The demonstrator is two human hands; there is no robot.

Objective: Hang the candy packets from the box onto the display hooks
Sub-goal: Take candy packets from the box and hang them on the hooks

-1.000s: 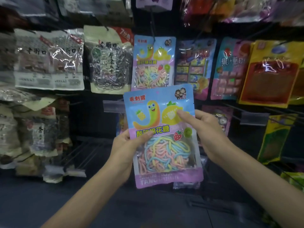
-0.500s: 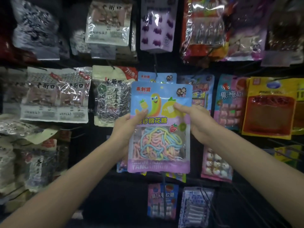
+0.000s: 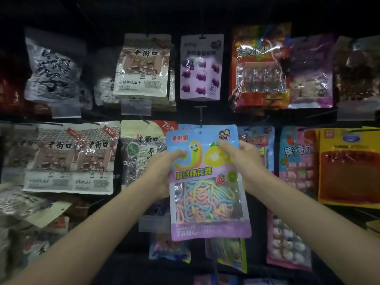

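I hold a blue and purple candy packet (image 3: 206,182) with pastel candy strings upright in front of the display wall. My left hand (image 3: 162,171) grips its left edge, thumb on the front. Its right edge is pinched by my right hand (image 3: 244,159), thumb on the yellow fruit picture. The packet's hang hole sits just below the tip of a black display hook (image 3: 201,118). A same-coloured packet (image 3: 183,126) peeks out behind the top edge. The box is out of view.
Hanging snack bags fill the wall: seed bags (image 3: 70,157) at left, a purple gummy packet (image 3: 201,66) above the hook, a pink candy packet (image 3: 296,159) and a yellow packet (image 3: 349,167) at right. More packets (image 3: 287,243) hang below.
Both hands have raised the packet up and toward the wall, bringing its hole up to the hook. The view has tilted upward, showing a higher row of bags.
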